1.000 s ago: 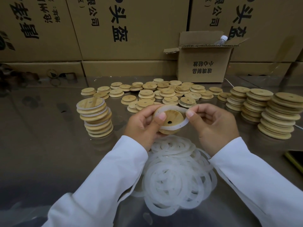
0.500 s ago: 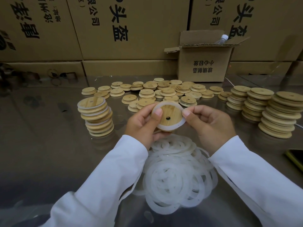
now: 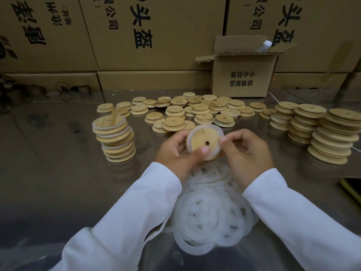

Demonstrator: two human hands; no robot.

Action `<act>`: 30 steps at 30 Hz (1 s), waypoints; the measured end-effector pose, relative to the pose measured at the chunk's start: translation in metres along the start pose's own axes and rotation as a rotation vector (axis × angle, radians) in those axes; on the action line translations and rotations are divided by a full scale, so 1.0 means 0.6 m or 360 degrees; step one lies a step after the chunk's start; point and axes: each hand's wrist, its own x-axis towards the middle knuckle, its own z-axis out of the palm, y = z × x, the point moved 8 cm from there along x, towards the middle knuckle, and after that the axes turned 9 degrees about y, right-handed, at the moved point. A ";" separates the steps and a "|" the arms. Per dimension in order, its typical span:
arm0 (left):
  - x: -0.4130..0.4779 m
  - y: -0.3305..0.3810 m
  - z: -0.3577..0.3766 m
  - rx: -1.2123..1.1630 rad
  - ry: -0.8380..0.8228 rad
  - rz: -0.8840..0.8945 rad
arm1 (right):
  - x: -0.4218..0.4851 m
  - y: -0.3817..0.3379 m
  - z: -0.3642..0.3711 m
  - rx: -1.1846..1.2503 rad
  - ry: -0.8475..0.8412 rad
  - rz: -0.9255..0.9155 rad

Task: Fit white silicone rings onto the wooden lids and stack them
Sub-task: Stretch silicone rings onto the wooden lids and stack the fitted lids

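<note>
Big brown cardboard boxes (image 3: 156, 36) with black writing fill the wall behind your shiny worktop (image 3: 48, 182). Far back on the left some small round things (image 3: 64, 89) sit in the dark, too blurry to name. Closer in on the left stands a leaning stack of lids (image 3: 114, 137) with white rims showing between the wood. Behind your hands, loose lids (image 3: 195, 110) lie spread out, some on top of others.

Your left hand (image 3: 175, 151) grips the wooden lid (image 3: 201, 136) in the middle, up off the worktop. Your thumb lies across its face just below the little hole. Your fingers curl behind it, mostly out of sight. A white ring (image 3: 190, 137) goes around the lid, and your thumb hides the bottom of it. Your right hand (image 3: 248, 151) pinches the lid's right edge with the thumb tip on the ring and the other fingers curled in. The lid tilts its face up at you.

Under your wrists lies a heap of rings (image 3: 211, 212), partly covered by your white sleeves (image 3: 136, 222). Back on the right sits a small open box (image 3: 242, 79) with a bottle top (image 3: 266, 44) poking out. Right of your hands stand tall stacks of lids (image 3: 330, 137). At the right edge a flat thing with a yellow rim (image 3: 349, 190) is cut off, so you cannot tell what it is.
</note>
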 end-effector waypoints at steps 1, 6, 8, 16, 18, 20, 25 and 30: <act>-0.001 0.002 0.000 0.0166 -0.0011 0.0052 | 0.001 -0.004 -0.001 -0.0030 -0.0011 -0.0040; -0.006 0.010 0.000 0.0376 -0.0021 0.0152 | -0.007 -0.024 0.001 -0.0209 -0.0085 -0.0294; -0.007 0.015 -0.002 0.0357 0.0015 0.0186 | -0.008 -0.030 0.005 -0.0268 -0.0139 -0.0362; -0.002 0.032 -0.006 0.0362 0.0035 0.0344 | 0.003 -0.030 0.006 -0.0293 -0.0259 -0.0333; -0.001 0.034 -0.009 0.0335 0.0046 0.0350 | 0.005 -0.030 0.006 -0.0291 -0.0282 -0.0322; 0.000 0.035 -0.013 0.0273 0.0067 0.0336 | 0.005 -0.034 0.006 -0.0270 -0.0279 -0.0345; 0.000 0.029 -0.019 0.0213 0.0110 0.0295 | -0.005 -0.041 0.004 -0.0155 -0.0226 -0.0389; 0.004 0.011 -0.024 0.0095 0.0164 0.0107 | -0.012 -0.032 0.002 -0.0137 -0.0114 -0.0309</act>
